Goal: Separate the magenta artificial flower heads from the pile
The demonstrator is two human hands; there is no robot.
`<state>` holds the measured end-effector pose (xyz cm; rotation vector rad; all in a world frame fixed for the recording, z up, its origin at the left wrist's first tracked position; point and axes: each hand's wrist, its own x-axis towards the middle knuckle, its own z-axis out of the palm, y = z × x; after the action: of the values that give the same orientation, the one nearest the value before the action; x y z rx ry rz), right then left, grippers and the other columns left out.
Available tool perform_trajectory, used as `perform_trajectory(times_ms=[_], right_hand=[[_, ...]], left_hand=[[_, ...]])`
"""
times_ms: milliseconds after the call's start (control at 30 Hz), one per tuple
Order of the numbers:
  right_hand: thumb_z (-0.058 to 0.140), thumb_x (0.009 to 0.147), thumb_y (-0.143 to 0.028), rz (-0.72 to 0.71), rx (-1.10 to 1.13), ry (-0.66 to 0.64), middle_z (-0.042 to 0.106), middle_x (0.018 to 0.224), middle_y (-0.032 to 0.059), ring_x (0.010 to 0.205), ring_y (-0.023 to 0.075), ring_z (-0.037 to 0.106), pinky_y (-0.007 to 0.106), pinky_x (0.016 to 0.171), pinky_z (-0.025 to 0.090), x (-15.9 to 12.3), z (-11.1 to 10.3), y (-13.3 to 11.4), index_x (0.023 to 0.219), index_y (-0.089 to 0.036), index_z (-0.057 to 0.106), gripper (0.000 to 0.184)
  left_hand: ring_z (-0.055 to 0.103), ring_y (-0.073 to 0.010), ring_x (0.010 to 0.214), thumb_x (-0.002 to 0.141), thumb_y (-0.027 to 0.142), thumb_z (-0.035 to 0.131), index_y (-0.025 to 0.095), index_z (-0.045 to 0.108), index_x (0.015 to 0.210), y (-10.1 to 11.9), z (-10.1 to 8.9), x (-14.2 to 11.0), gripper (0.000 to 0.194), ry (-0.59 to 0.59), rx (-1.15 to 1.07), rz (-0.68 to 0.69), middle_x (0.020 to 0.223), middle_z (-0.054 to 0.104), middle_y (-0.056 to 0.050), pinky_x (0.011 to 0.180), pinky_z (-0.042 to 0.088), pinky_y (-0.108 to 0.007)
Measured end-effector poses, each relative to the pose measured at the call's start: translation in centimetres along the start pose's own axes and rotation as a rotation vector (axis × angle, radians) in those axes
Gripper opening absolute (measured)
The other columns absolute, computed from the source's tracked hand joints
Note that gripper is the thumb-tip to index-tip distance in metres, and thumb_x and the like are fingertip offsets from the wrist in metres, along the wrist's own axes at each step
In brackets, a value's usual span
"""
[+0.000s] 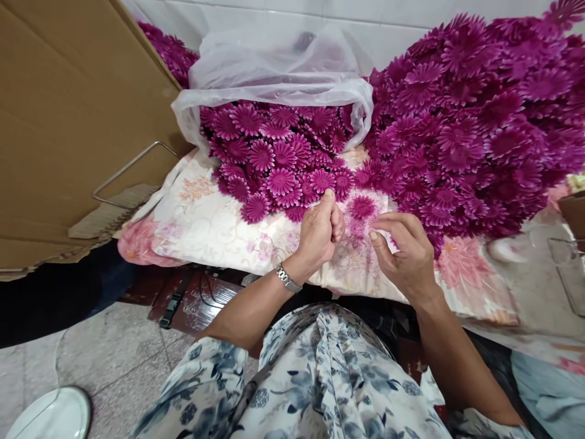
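My left hand [320,231] is closed in a fist just in front of the near edge of a purple flower pile, thumb on top. Whatever it holds, if anything, is hidden inside the fingers. To its right, my right hand [404,253] has thumb and forefinger brought together in a pinch; anything between the tips is too small to make out. A single purple artificial flower head [362,207] lies on the stained cloth between and beyond the hands. Many like it, flower heads [281,182] with pale-tipped petals, spill from a clear plastic bag [274,91] behind my left hand.
A larger heap of purple flower heads [461,128] rises at the right. Floral cloth [205,225] covers the table. A cardboard box [77,122] with a bent metal wire [128,164] stands at the left. A white round object [50,414] sits on the floor.
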<state>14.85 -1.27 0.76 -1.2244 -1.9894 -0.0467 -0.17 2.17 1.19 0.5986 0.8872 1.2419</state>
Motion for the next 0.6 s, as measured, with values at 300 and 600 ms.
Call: perform_trajectory(times_ms=[300, 600], right_hand=[[0.055, 0.082, -0.015, 0.007, 0.066, 0.009, 0.065, 0.089, 0.0083, 0.088, 0.0178, 0.062, 0.034, 0.080, 0.052, -1.0, -1.1, 0.2, 0.092, -0.018, 0.063, 0.013], [0.047, 0.089, -0.024, 0.106, 0.108, 0.079, 0.067, 0.087, 0.0065, 0.087, 0.0175, 0.063, 0.033, 0.078, 0.051, 2.2, -1.9, 0.4, 0.089, -0.020, 0.064, 0.017]], left_hand=[[0.021, -0.0030, 0.026, 0.079, 0.055, 0.054, 0.019, 0.042, 0.049, -0.2, 0.9, 0.9, 0.049, -0.066, 0.055, -0.011, 0.031, 0.024, 0.009, 0.033, 0.012, -0.021], [0.041, -0.0034, 0.036, 0.066, 0.007, 0.046, 0.020, 0.050, 0.094, -1.5, 1.1, 1.2, 0.031, -0.036, 0.089, 0.040, 0.078, 0.066, 0.002, 0.036, 0.028, -0.019]])
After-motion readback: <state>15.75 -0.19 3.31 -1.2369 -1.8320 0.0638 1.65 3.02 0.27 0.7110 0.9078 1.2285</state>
